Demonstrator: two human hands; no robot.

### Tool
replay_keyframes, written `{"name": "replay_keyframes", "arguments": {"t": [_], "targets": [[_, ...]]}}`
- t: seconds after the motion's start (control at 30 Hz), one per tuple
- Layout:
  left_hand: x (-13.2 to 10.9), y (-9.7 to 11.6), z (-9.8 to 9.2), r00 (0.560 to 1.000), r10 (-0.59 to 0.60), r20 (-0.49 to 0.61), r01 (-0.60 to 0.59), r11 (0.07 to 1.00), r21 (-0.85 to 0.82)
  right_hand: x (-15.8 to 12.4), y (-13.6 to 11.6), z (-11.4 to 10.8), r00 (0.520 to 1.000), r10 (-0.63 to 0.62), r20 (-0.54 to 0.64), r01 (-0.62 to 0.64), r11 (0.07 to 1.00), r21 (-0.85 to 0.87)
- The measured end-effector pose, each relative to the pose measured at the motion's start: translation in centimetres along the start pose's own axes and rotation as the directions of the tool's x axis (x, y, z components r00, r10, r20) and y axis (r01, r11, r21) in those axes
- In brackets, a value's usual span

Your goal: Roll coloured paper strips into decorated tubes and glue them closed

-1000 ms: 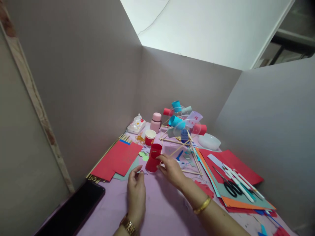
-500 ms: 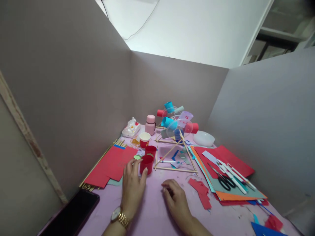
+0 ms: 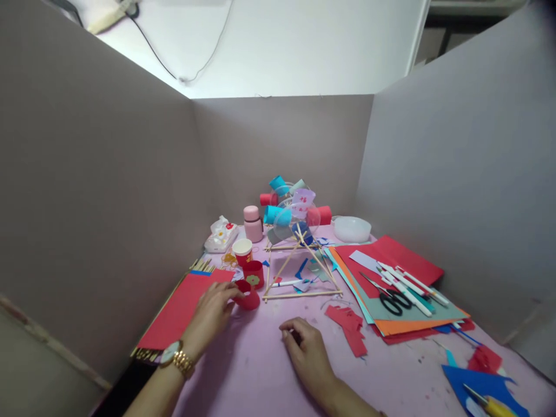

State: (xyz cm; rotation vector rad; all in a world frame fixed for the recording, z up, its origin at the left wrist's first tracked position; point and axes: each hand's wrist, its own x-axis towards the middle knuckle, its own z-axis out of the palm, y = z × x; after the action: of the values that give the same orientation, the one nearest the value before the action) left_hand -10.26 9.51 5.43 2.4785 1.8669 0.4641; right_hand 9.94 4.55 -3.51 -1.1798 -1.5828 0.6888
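Observation:
My left hand point(image 3: 211, 313), with a gold watch on the wrist, is closed on a red paper cylinder point(image 3: 248, 297) that lies tilted on the pink table point(image 3: 260, 376). Just behind it stands a second red paper cylinder point(image 3: 253, 273) with a small flower sticker. My right hand point(image 3: 306, 350) rests on the table in front of me, fingers curled, with something small and dark tucked under the fingertips. A ferris-wheel model point(image 3: 292, 215) of sticks and coloured paper cups stands further back on a wooden stick frame point(image 3: 299, 278).
Red paper sheets point(image 3: 182, 307) and skewers lie at the left. At the right are stacked coloured sheets point(image 3: 403, 301) with scissors point(image 3: 391, 299) and white pens point(image 3: 410, 281). A red paper cup point(image 3: 242, 251), a pink bottle point(image 3: 252, 223), a tissue pack point(image 3: 221, 236), a white bowl point(image 3: 351, 229). Grey partitions wall three sides.
My right hand let go of the red cylinder and drew back to the table. My left hand took the cylinder and tipped it leftward. The view swung left and down.

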Motion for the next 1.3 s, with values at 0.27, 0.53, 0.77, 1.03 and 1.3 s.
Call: {"name": "replay_keyframes", "arguments": {"t": [0.27,0.53,0.77,1.03,1.3], "targets": [[1.3,1.4,0.3,0.992,-0.127,0.012,0.125,0.984,0.129,0.1,-0.2,-0.1,1.0,0.012,0.016,-0.013,1.0,0.026],[2.1,0.1,-0.8,0.994,0.063,0.092,-0.072,0.993,0.09,0.1,0.0,-0.2,1.0,0.019,0.017,-0.02,0.999,0.032],[2.5,-2.4,-2.3,0.98,0.136,0.144,-0.14,0.99,0.022,0.1,-0.1,-0.1,0.999,0.043,0.021,-0.044,0.998,0.042],[2.3,-1.3,-1.1,0.989,-0.093,0.114,0.075,0.986,0.152,0.0,0.2,-0.1,0.999,0.039,0.031,-0.04,0.998,0.046],[2.2,-1.7,-1.7,0.987,0.004,0.163,-0.025,0.992,0.125,0.0,0.1,-0.2,0.999,0.039,0.034,-0.041,0.998,0.052]]}}
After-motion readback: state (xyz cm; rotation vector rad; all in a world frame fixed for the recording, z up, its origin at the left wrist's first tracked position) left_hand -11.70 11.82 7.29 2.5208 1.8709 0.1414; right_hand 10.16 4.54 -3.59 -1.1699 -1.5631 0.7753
